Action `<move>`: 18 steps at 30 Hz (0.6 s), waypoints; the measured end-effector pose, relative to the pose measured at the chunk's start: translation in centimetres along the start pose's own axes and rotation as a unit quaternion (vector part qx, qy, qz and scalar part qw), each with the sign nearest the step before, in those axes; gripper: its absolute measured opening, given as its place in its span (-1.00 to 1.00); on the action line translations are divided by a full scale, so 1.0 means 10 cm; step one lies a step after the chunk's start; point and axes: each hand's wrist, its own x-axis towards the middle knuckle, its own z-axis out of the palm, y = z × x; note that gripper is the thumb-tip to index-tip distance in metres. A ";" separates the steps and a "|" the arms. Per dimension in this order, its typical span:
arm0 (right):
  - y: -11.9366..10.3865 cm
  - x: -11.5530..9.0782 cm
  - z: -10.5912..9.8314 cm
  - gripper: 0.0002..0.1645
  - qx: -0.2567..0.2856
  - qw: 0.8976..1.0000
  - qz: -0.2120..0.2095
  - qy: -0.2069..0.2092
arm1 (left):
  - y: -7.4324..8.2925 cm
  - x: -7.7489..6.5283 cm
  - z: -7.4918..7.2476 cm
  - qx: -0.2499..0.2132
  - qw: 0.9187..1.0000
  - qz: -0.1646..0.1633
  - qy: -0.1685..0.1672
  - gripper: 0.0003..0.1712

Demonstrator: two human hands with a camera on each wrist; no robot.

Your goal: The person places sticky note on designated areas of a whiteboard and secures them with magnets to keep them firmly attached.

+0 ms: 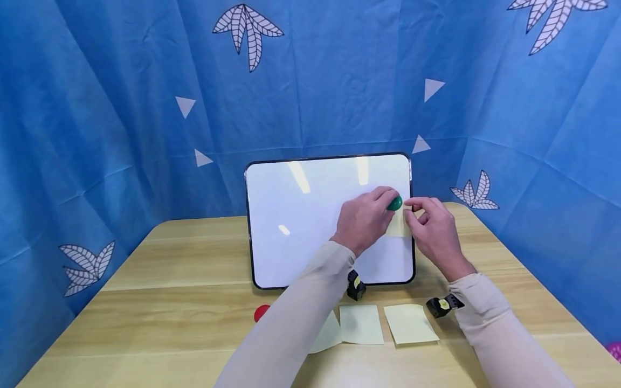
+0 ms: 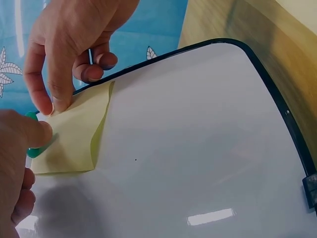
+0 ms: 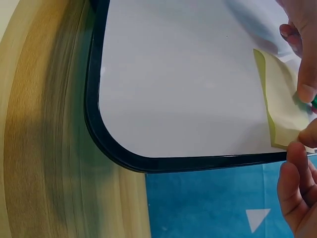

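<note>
A whiteboard (image 1: 301, 231) with a black frame stands propped on the table. A yellow sticky note (image 2: 74, 136) lies against its right part, one edge curling away from the surface. My left hand (image 1: 364, 221) grips a round green magnet (image 1: 395, 203) between thumb and fingers, over the note's upper part. Part of the magnet is hidden by the thumb in the left wrist view. At the note's outer edge, beside the board's right frame, my right hand (image 1: 433, 229) pinches the paper with thumb and fingertips (image 3: 296, 151).
On the wooden table (image 1: 184, 302) in front of the board lie more sticky notes (image 1: 409, 323), one partly covered by the left sleeve. A red round magnet (image 1: 261, 312) sits to their left. Blue patterned cloth (image 1: 315, 97) hangs behind and on both sides.
</note>
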 end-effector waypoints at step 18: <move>0.00 0.00 -0.01 -0.76 -0.004 1.000 -0.006 -0.005 | 0.02 -0.01 0.04 0.095 0.995 0.012 0.005 -0.56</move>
